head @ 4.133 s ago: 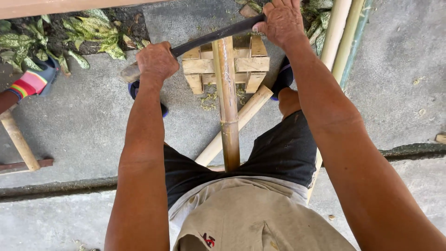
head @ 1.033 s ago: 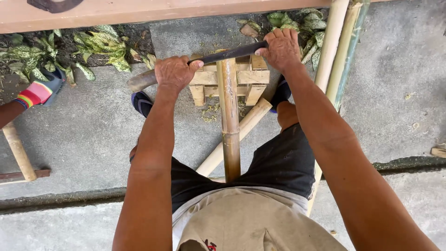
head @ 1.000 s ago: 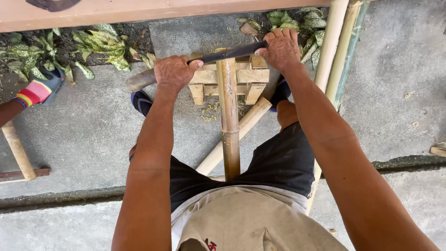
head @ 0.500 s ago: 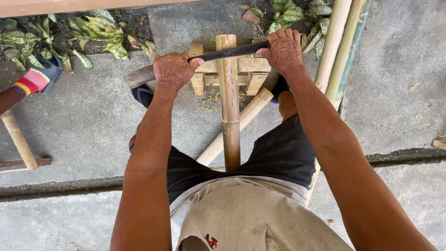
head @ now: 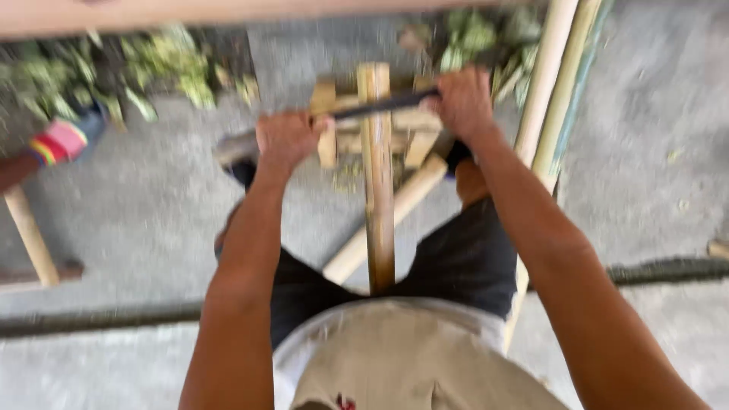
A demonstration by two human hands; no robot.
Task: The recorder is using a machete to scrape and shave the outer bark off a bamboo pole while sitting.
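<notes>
A long dark blade lies crosswise over a bamboo pole that runs from my lap out to a small wooden stand. My left hand grips the blade's left end, near its pale wooden handle. My right hand grips the blade's right end. The blade sits on the pole close to its far tip. The picture is blurred by motion.
More bamboo poles lie along my right side, and another slants under the worked pole. Green leaves line the far edge of the concrete floor. Another person's gloved hand shows at the left.
Both hands have drawn the blade back along the pole toward my body, after sitting farther out earlier. The camera has tilted, and the view is now blurred.
</notes>
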